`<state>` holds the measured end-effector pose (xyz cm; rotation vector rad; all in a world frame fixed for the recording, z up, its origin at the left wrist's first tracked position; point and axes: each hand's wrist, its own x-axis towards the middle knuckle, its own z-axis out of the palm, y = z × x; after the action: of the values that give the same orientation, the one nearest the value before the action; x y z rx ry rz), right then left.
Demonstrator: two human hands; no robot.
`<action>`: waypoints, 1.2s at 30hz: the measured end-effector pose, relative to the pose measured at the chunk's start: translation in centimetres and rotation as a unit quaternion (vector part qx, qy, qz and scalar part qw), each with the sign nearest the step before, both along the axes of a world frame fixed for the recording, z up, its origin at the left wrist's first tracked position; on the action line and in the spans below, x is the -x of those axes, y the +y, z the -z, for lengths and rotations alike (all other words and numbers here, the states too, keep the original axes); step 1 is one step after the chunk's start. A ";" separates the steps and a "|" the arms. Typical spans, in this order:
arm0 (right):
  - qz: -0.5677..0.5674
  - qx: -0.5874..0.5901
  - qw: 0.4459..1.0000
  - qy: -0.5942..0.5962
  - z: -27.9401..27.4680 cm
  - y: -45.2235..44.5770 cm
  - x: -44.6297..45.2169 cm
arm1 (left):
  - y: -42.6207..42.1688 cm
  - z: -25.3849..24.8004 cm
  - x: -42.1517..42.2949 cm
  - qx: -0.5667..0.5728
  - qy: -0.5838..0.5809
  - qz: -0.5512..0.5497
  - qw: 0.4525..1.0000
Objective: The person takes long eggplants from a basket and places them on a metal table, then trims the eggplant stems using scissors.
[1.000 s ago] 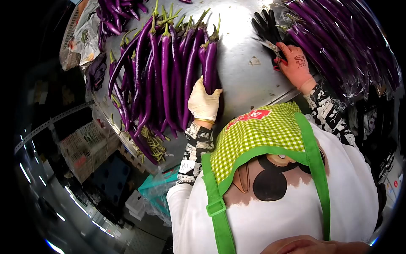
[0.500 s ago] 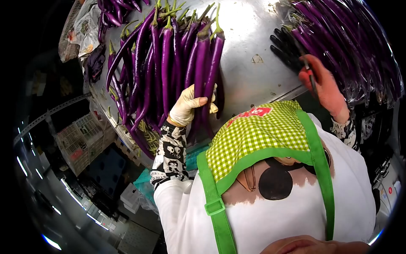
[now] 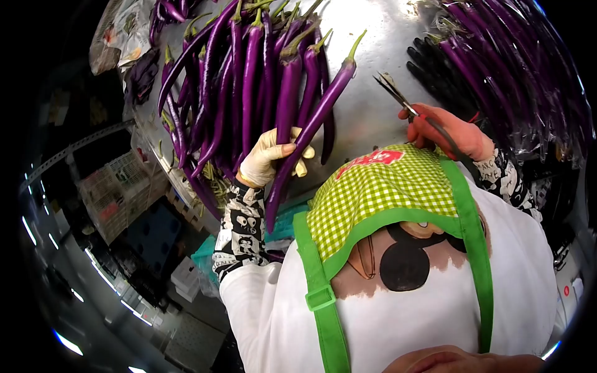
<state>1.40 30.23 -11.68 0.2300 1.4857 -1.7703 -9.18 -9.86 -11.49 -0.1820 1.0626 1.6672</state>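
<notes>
Long purple eggplants with green stems lie in a loose pile on a metal table. My left hand, in a pale glove with the thumb tip bare, is closed on an eggplant that slants up to the right, its stem end raised. Another thick eggplant stands against the same fingers. My right hand, in a reddish glove, grips a pair of scissors. Their blades point up and left, slightly apart, toward the slanted eggplant's stem but away from it.
Eggplants in clear plastic lie on the right, beside a black glove. Crumpled plastic and a dark cloth sit at the left edge. A white crate stands below the table, and stem trimmings lie near the pile.
The scissors have swung from the black glove leftward, and their blades now point toward the held eggplant. That eggplant has tilted to the right, away from the others.
</notes>
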 end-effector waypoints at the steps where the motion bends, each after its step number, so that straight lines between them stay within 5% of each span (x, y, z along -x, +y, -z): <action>1: -0.008 -0.008 1.000 0.000 -0.2 0.1 0.1 | 0.0 0.0 0.1 -0.003 -0.005 0.010 1.000; 13: -0.020 -0.008 1.000 -0.008 0.8 0.0 2.3 | 0.9 -0.6 -0.6 0.029 -0.027 0.089 0.995; 22: -0.093 -0.190 0.977 0.006 1.8 0.1 2.5 | 3.5 -0.7 -2.7 0.230 0.117 0.070 0.964; 31: -0.062 -0.043 0.997 0.011 2.9 0.7 1.7 | 3.7 0.0 -4.3 0.291 0.199 0.047 0.935; 36: -0.079 -0.020 0.997 0.016 1.3 -0.1 3.3 | 4.6 -0.4 -4.9 0.376 0.315 0.088 0.867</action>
<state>-1.88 30.16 -12.94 0.1028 1.5196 -1.6269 -4.31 -5.26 -11.06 -0.0271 2.1387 1.0730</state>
